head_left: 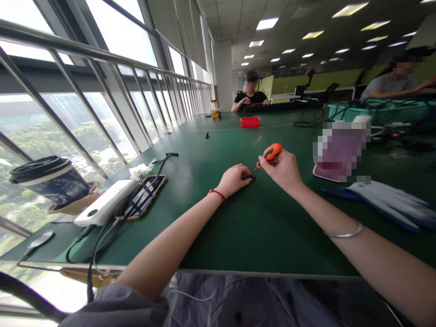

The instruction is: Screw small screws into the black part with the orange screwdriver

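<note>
My left forearm comes in from the lower left of the view and reaches forward and to the right, and my left hand [235,178] lies low over the green table [218,236], back of the hand up, fingers curled and pinching a small black part [250,177] against the surface. A red bracelet [217,195] circles that wrist. My right forearm slants in from the lower right, with a silver bangle [345,231] around it, and my right hand [282,170] is raised a little above the tabletop, fingers bent around the orange-and-black screwdriver [273,152]. I grasp it tilted, its handle up and to the right, its thin shaft running down and leftward to the black part beside my left fingertips; whether the tip is seated in it, I can't tell. The part sits near the middle of the table, between my hands. Off to my left lie a phone [143,197] and a white device [105,202]; to my right, a white-and-blue glove [391,200] lies near my right forearm.
</note>
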Available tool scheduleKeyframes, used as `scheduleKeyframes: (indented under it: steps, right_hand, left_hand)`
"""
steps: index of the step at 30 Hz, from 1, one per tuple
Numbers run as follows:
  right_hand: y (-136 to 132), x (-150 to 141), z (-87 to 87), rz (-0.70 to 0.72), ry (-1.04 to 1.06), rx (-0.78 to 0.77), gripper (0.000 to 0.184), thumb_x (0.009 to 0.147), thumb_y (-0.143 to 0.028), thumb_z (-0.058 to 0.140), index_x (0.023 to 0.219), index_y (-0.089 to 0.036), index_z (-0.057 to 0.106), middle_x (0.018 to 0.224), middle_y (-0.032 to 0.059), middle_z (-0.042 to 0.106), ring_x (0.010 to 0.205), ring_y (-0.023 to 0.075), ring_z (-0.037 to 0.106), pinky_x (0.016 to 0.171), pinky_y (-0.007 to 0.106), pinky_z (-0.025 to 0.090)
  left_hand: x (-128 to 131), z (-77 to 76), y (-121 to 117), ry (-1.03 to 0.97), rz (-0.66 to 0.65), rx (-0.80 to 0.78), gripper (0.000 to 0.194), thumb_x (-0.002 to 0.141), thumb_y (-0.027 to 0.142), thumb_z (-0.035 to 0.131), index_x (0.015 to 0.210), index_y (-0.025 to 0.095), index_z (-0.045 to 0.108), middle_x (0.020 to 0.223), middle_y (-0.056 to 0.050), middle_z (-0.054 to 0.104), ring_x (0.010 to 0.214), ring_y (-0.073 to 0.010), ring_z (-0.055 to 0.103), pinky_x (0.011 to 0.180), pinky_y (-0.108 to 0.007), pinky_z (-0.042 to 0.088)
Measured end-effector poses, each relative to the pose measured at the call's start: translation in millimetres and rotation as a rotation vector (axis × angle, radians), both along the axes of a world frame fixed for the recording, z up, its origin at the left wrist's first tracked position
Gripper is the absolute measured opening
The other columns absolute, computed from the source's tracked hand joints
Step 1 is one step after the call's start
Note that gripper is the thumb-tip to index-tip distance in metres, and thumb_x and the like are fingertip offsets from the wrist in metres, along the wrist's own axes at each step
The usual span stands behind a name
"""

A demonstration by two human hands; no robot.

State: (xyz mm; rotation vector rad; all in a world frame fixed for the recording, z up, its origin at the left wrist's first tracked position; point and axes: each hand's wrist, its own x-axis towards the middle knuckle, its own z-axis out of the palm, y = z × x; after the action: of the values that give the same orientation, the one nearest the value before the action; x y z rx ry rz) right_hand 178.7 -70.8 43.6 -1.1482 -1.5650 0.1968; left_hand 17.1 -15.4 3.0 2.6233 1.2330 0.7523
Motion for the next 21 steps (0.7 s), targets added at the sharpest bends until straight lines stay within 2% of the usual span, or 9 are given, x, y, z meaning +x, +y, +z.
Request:
scheduleKeyframes:
  steps: [9, 14, 18, 21]
  right_hand:
    - [-1.9, 1.8, 0.2, -0.029, -0.111, -0.007, 0.022, 0.076, -0.042, 0.056, 0.069, -0.023, 0.048, 0.058, 0.0003, 0.056, 0.051, 0.0148, 0.052, 0.055, 0.029, 0.043]
    - [-9.0, -1.2, 6.2, -0.055, -0.169, 0.018, 0.026, 0.08, -0.045, 0.051, 0.066, -0.023, 0.047, 0.062, 0.0013, 0.057, 0.058, 0.0157, 0.054, 0.061, 0.028, 0.042]
    - [-11.0, -2.9, 7.5, -0.063, -0.173, 0.033, 0.016, 0.076, -0.039, 0.054, 0.078, -0.024, 0.048, 0.069, 0.0004, 0.059, 0.058, 0.0155, 0.054, 0.059, 0.027, 0.042]
    - [-9.7, -2.4, 5.9, -0.082, -0.179, 0.031, 0.026, 0.073, -0.037, 0.058, 0.093, -0.025, 0.047, 0.071, -0.0009, 0.059, 0.057, 0.0165, 0.055, 0.056, 0.029, 0.042]
  left_hand:
    - [-0.8, 3.2, -4.8, 0.06, 0.0, 0.075, 0.01, 0.078, 0.027, 0.061, 0.083, 0.019, 0.064, 0.089, -0.002, 0.062, 0.075, -0.0142, 0.06, 0.069, -0.025, 0.046]
    - [-1.1, 3.6, -6.0, 0.056, -0.006, 0.086, 0.01, 0.078, 0.027, 0.059, 0.082, 0.019, 0.064, 0.089, -0.002, 0.062, 0.074, -0.0146, 0.059, 0.067, -0.026, 0.046]
    - [-0.8, 2.6, -6.5, 0.025, -0.02, 0.081, 0.009, 0.077, 0.024, 0.058, 0.082, 0.019, 0.064, 0.09, -0.003, 0.063, 0.073, -0.0143, 0.059, 0.067, -0.026, 0.046]
    - [-0.1, 2.7, -7.4, 0.002, 0.01, 0.053, 0.009, 0.075, 0.022, 0.059, 0.081, 0.019, 0.063, 0.089, -0.003, 0.065, 0.074, -0.0149, 0.06, 0.067, -0.025, 0.047]
